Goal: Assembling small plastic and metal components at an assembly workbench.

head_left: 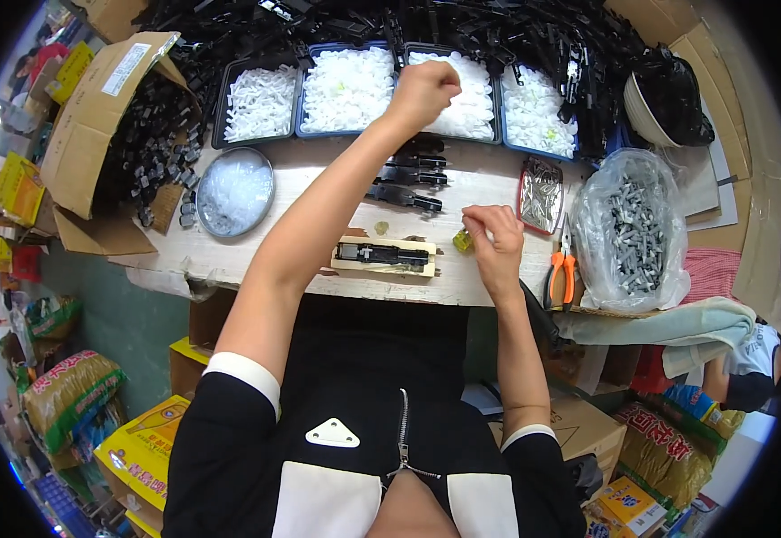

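Note:
My left hand [424, 92] reaches over the third tray [499, 133] of small white plastic parts [469, 100]. Its fingers are curled together, and whatever lies in them is hidden. Low over the table's right side, my right hand [496, 240] has its fingertips drawn together beside a small yellow-green container [462, 240]; I cannot make out anything in them. Between my arms, a black part [381, 255] rests in a pale block-shaped holder [430, 261] near the table's front edge. Several black parts [408, 186] lie in a row behind it.
More trays of white parts [260, 103] line the back, before a heap of black parts. A round dish [236, 192] and a cardboard box [108, 112] stand left. Rightward are a red-rimmed tray of pins [541, 193], orange-handled pliers [561, 273] and a bag of metal parts [632, 233].

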### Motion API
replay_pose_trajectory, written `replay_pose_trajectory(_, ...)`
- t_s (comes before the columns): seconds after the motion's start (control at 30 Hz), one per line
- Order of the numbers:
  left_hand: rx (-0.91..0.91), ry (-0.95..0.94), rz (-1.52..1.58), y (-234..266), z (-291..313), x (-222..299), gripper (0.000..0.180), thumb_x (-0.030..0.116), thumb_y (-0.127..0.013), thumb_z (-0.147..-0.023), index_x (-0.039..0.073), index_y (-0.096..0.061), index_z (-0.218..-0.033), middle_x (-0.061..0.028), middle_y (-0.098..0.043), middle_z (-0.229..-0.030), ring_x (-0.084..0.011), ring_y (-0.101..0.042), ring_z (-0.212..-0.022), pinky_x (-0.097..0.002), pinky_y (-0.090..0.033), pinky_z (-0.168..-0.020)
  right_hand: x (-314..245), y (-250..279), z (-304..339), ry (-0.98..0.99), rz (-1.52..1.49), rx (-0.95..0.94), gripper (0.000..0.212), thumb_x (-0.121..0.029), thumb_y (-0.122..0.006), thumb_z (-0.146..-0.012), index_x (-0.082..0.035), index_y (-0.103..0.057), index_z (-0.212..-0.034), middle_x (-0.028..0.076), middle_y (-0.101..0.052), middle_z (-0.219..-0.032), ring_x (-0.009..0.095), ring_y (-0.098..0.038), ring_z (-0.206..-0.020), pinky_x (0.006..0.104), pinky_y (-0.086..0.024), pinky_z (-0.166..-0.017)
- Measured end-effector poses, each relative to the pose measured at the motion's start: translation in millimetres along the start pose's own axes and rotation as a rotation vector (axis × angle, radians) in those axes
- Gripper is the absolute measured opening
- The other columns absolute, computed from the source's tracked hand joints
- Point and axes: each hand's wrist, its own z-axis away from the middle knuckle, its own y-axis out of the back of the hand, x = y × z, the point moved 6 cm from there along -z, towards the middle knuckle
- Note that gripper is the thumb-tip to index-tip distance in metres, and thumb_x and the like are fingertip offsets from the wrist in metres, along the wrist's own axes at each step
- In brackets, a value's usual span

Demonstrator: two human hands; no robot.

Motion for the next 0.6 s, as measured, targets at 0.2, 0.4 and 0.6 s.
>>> replay_pose_trajectory(0.2,-0.175,0.294,0.755,19,119,30,0.007,0.000,-0.062,-0.077,-0.004,-0.060,-0.082,-0.0089,-0.060,-0.069,-0.0158,-0.059,-0.061,-0.0270,-0.050,-0.058,3,-20,-5,-0.563,-1.086,0.010,0.009,-0.003,-0.059,-0.082,-0.002,-0.058,-0.091,0.000,-0.057,-0.083,0.008,-0.052,-0.075,0.0210,-0.041,-0.070)
replay_pose_trajectory(0.4,-0.055,0.336,1.091,22,193,12,0.006,-0.005,-0.059,-0.078,-0.003,-0.060,-0.084,-0.0104,-0.055,-0.088,-0.0185,-0.060,-0.072,-0.0305,-0.054,-0.064,-27,-50,-3,-0.565,-1.281,-0.202,0.010,-0.009,-0.060,-0.083,-0.004,-0.058,-0.090,-0.002,-0.055,-0.084,0.006,-0.049,-0.075,0.0201,-0.039,-0.070)
replay_pose_trajectory(0.6,-0.027,0.275,1.025,37,206,14,0.006,-0.004,-0.059,-0.078,-0.002,-0.060,-0.084,-0.0097,-0.055,-0.088,-0.0188,-0.060,-0.072,-0.0303,-0.054,-0.065,-45,-61,1,-0.623,-1.247,-0.348,0.006,-0.009,-0.059,-0.083,-0.004,-0.057,-0.087,-0.003,-0.054,-0.080,0.005,-0.048,-0.075,0.0190,-0.038,-0.070)
